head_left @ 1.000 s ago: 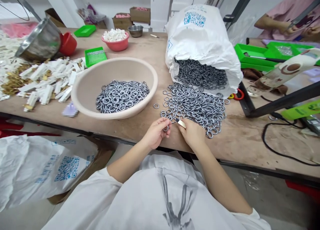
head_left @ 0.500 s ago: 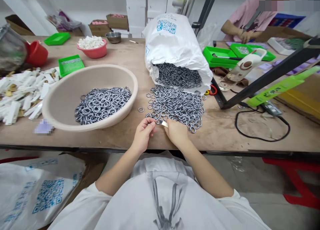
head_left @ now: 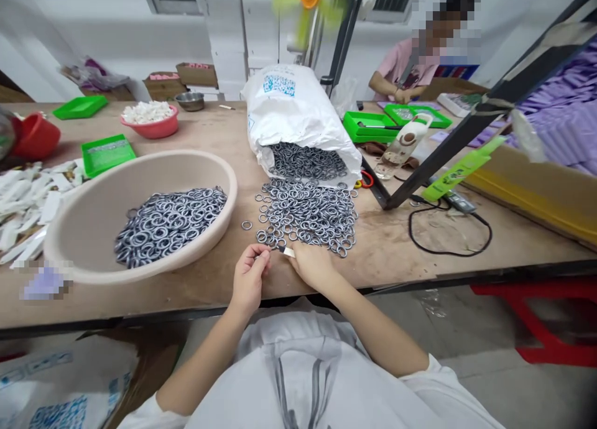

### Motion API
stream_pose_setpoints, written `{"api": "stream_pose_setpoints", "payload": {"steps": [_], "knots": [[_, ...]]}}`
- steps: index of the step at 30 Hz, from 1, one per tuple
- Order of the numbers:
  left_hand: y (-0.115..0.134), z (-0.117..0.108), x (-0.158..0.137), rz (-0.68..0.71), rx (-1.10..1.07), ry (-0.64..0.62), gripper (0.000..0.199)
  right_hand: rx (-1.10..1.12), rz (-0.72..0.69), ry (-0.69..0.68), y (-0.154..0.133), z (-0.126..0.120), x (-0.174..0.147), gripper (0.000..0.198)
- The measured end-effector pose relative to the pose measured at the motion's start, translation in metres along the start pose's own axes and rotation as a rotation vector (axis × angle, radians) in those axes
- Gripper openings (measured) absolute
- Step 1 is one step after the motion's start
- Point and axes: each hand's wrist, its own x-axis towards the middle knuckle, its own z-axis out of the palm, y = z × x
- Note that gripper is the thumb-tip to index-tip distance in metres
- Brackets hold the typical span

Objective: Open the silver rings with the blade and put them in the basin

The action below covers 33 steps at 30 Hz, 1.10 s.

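My left hand (head_left: 252, 273) is closed in a pinch at the front of the table; whatever lies between thumb and fingertips is mostly hidden. Facing it, my right hand (head_left: 311, 266) is closed around a small white stick with a dark tip (head_left: 289, 252). That tip points at my left fingertips. Just beyond both hands spreads a pile of grey rings (head_left: 310, 214), spilling from the mouth of a white sack (head_left: 298, 121) lying on its side. To the left stands a wide beige basin (head_left: 77, 230) with many more grey rings (head_left: 170, 224) in it.
White pieces (head_left: 28, 202) are heaped at far left near a green tray (head_left: 107, 155) and a red bowl (head_left: 152, 127). On the right are a black metal post (head_left: 420, 161), a cable (head_left: 450, 255), a bottle (head_left: 403, 146) and a yellow-edged box (head_left: 527, 199). A co-worker (head_left: 405, 68) sits beyond.
The head view has tilted up and shifted right, so the table appears lower and further left. My hands keep the same closed hold, close together.
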Motion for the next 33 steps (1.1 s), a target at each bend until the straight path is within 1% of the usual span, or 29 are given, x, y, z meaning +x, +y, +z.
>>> {"api": "stream_pose_setpoints", "payload": {"steps": [3,5,9,13,14,16,18,24,28,30,33], "knots": [[-0.003,0.001,0.0,0.006,0.016,-0.012,0.023,0.083,-0.013,0.016,0.005,-0.003,-0.005,0.027],[-0.004,0.003,0.0,-0.001,0.03,-0.042,0.024,0.193,-0.022,0.038,0.01,-0.005,-0.008,0.023],[-0.006,0.013,0.0,-0.059,0.022,-0.126,0.029,0.528,-0.063,0.146,0.016,-0.007,-0.014,0.024],[-0.009,0.024,0.001,-0.094,-0.009,-0.191,0.042,0.871,-0.103,0.293,0.014,0.0,-0.016,0.029],[-0.01,0.026,0.001,-0.107,-0.01,-0.221,0.044,0.948,-0.113,0.304,0.012,0.003,-0.017,0.03],[-0.012,0.029,0.0,-0.134,-0.002,-0.282,0.048,1.085,-0.127,0.282,0.008,0.01,-0.018,0.031],[-0.013,0.031,-0.001,-0.142,-0.005,-0.307,0.051,1.179,-0.134,0.252,0.004,0.015,-0.02,0.032],[-0.015,0.029,-0.005,-0.108,-0.029,-0.285,0.046,1.245,-0.162,0.263,0.004,0.026,-0.025,0.031],[-0.016,0.027,-0.005,-0.098,0.013,-0.329,0.048,1.33,-0.163,0.299,0.013,0.036,-0.024,0.027],[-0.017,0.026,-0.005,-0.11,0.055,-0.377,0.048,1.346,-0.212,0.298,0.019,0.039,-0.023,0.031],[-0.02,0.022,-0.004,-0.134,0.103,-0.427,0.052,1.303,-0.326,0.262,0.025,0.04,-0.024,0.034]]}}
